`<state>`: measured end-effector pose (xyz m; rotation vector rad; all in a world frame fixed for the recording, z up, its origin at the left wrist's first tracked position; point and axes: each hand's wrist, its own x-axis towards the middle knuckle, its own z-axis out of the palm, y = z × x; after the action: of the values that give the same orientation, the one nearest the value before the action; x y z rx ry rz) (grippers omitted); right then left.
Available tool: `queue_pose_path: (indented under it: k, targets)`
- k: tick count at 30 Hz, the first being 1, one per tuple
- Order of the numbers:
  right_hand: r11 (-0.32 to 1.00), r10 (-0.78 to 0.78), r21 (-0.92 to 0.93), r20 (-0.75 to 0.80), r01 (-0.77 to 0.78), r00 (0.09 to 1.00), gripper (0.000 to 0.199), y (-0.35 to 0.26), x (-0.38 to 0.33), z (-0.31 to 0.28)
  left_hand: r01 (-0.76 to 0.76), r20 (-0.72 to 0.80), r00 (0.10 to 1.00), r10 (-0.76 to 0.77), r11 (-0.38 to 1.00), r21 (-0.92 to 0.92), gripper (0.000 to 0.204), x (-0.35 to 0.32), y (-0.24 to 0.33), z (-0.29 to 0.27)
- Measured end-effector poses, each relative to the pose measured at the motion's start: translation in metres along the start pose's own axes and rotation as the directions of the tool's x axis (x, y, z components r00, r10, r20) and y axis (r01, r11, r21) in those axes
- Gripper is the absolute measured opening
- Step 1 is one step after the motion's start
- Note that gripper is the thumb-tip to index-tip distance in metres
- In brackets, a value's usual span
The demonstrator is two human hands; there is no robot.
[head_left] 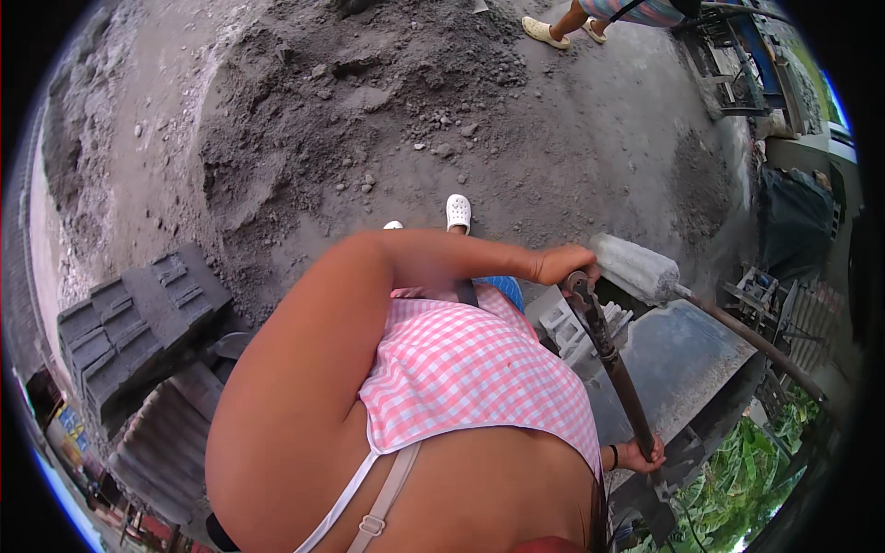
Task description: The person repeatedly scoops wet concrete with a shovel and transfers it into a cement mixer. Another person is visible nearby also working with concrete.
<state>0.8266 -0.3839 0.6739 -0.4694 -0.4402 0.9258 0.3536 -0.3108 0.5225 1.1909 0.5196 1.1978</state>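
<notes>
A long dark metal bar point(624, 385) with a rounded upper end slants down on my right side. My left arm reaches across my body, and my left hand point(559, 264) is closed at the bar's upper end. Lower down, my right hand point(638, 454), with a dark band on its wrist, wraps round the same bar. The bar's lower end widens near the frame's edge, and what it meets there I cannot make out. Just beyond my left hand is a whitish, rough cylinder point(636, 267) on a brown pole point(756, 337).
A grey metal sheet point(687, 355) lies right of the bar, beside pale hollow blocks point(572, 324). Stacked grey blocks point(143, 318) stand at left above corrugated sheeting point(166, 442). A heap of dark sand point(341, 111) lies ahead. Another person's legs point(564, 23) and machinery point(737, 64) are at top right.
</notes>
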Motion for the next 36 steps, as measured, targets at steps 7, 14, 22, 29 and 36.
queue_pose_path:
  k: [7,14,22,29,36]
  targets:
    - [0.996,-0.044,0.090,0.471,0.002,0.881,0.022,0.021,0.062,0.135,-0.146,0.060,0.987,0.152,0.985,-0.088,0.034,0.036,0.052,-0.024]
    - [0.787,0.252,0.120,0.833,-0.605,0.492,0.023,0.197,0.115,0.277,-0.230,-0.474,0.880,0.014,0.887,-0.401,0.057,-0.018,0.062,-0.109]
    - [0.241,0.738,-0.272,0.675,-0.932,-0.006,0.022,0.455,-0.073,0.308,-0.420,-0.928,0.264,-0.263,0.835,-0.356,0.054,-0.305,0.079,-0.106]
    - [-0.327,0.944,-0.379,-0.083,-0.866,-0.320,0.028,0.560,-0.329,0.324,-0.646,-0.690,-0.335,-0.642,0.690,-0.327,0.050,-0.506,0.093,0.000]
    - [-0.585,0.801,-0.396,-0.419,-0.707,-0.428,0.029,0.661,-0.482,0.294,-0.761,-0.672,-0.349,-0.653,0.616,-0.204,0.050,-0.529,0.102,0.058]
